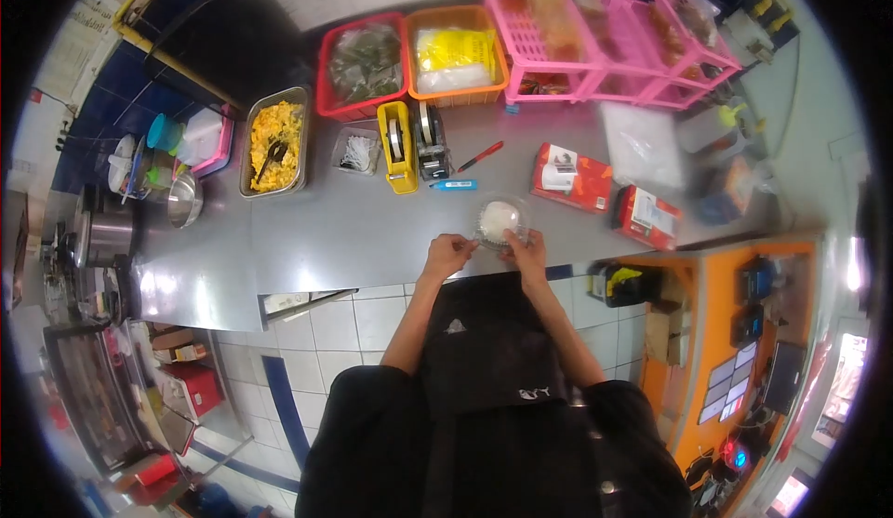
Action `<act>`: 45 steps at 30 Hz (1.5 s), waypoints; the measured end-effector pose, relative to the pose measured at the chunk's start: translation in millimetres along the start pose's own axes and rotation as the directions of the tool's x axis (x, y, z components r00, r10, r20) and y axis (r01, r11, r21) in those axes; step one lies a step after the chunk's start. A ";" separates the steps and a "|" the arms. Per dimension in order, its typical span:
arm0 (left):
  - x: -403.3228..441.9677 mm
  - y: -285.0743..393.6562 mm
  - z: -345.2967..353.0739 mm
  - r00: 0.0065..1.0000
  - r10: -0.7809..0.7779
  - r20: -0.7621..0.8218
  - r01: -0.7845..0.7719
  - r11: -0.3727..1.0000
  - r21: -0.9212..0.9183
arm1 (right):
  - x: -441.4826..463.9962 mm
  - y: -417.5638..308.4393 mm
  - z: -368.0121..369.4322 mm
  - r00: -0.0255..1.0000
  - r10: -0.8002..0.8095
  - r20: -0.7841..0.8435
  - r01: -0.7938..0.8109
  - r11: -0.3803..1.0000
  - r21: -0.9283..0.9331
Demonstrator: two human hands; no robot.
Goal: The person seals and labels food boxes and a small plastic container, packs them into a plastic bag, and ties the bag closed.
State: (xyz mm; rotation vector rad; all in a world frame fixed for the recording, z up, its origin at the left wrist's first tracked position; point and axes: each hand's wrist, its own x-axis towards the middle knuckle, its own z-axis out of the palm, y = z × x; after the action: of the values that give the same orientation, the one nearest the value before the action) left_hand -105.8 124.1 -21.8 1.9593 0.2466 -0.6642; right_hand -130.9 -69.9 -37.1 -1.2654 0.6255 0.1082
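Observation:
A small clear round plastic container point(486, 235) with something white and rounded inside point(502, 219) is near the front edge of the steel counter. My right hand point(526, 254) grips its near right side, thumb against the container. At the near left rim is my left hand point(450, 256), fingertips pinched together; what they hold, if anything, is too small to make out. Just behind the container lie a blue marker point(453, 185) and a red pen point(480, 156).
Yellow point(398, 151) and black point(432, 141) tape dispensers stand behind. Farther left is a metal tray of yellow food point(276, 146). Red boxes point(571, 178) lie to the right. Red point(363, 109) and orange point(458, 90) baskets and a pink rack point(595, 78) line the back.

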 end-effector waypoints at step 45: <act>70.4 15.6 -128.5 0.339 0.252 -0.906 -0.279 0.947 0.159 | -2.4 11.2 -32.9 0.898 0.236 0.371 -0.265 0.964 0.029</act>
State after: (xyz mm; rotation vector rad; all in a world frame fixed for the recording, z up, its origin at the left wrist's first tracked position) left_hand 3.6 221.5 -5.0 2.0797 0.5882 0.7693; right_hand -149.9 -95.7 -50.8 -1.0462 0.4606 0.5188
